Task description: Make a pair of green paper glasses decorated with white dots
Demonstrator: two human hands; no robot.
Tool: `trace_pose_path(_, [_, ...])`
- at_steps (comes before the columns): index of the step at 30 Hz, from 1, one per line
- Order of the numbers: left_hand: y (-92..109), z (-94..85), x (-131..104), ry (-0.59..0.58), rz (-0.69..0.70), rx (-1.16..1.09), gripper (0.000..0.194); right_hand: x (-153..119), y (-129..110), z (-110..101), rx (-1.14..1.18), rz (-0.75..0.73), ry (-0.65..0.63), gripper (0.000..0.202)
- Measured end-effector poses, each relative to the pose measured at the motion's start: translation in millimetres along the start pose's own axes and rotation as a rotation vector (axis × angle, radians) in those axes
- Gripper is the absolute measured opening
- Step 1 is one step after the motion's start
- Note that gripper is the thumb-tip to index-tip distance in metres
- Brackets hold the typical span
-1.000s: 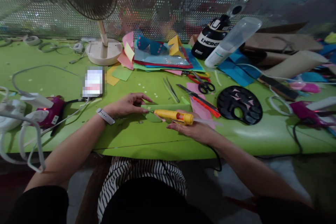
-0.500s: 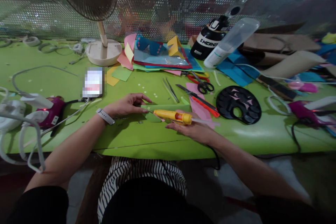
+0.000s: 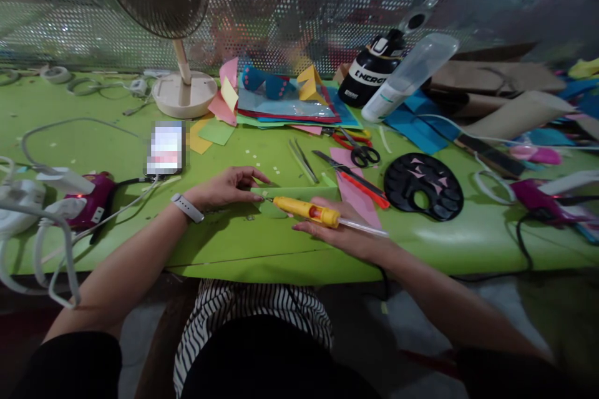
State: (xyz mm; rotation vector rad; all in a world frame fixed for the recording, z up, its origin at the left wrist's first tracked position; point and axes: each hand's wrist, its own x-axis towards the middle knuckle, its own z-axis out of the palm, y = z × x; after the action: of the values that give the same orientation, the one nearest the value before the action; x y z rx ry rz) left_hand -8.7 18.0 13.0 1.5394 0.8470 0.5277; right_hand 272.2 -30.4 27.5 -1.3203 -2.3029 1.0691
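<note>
My left hand (image 3: 231, 186) pinches the left end of a folded piece of green paper (image 3: 304, 192), held just above the green table. In my right hand (image 3: 346, 230) is a yellow hot glue gun (image 3: 306, 209), gripped from below, with a clear glue stick (image 3: 364, 226) poking out of its back. Its nozzle points left and comes close to the paper by my left fingertips; whether it touches, I cannot tell. Beyond the paper lie metal tweezers (image 3: 303, 161). Right of them, a red-handled cutter (image 3: 362, 187) rests partly over pink paper (image 3: 358, 202).
A black palette (image 3: 423, 187) holds pink scraps at right, near black-handled scissors (image 3: 365, 156). A phone (image 3: 166, 146) and fan (image 3: 185, 93) stand at left, with power strips and cables (image 3: 88, 199). Behind are a black bottle (image 3: 369, 78), a clear spray bottle (image 3: 407, 81) and coloured papers (image 3: 290, 109).
The glue gun's back end has dipped slightly toward me, and the glue stick now slants lower. My right hand shifted a little with it. My left hand stays put on the paper.
</note>
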Motion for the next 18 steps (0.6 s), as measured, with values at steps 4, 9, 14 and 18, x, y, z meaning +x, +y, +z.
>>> trace_pose_path(4, [-1, 0.0, 0, -0.001, -0.007, -0.026, 0.04, -2, -10, -3, -0.103, -0.106, 0.017, 0.036])
trace_pose_path(9, [0, 0.4, 0, 0.007, 0.001, -0.008, 0.04, -6, -12, -7, -0.163, -0.197, 0.117, 0.034])
trace_pose_path(14, [1, 2.2, 0, 0.019, 0.01, -0.033, 0.038, -17, 8, -28, -0.229, -0.233, 0.292, 0.03])
trace_pose_path(18, [0, 1.9, 1, 0.008, 0.007, -0.046, 0.039, -25, 46, -61, -0.387, -0.049, 0.515, 0.038])
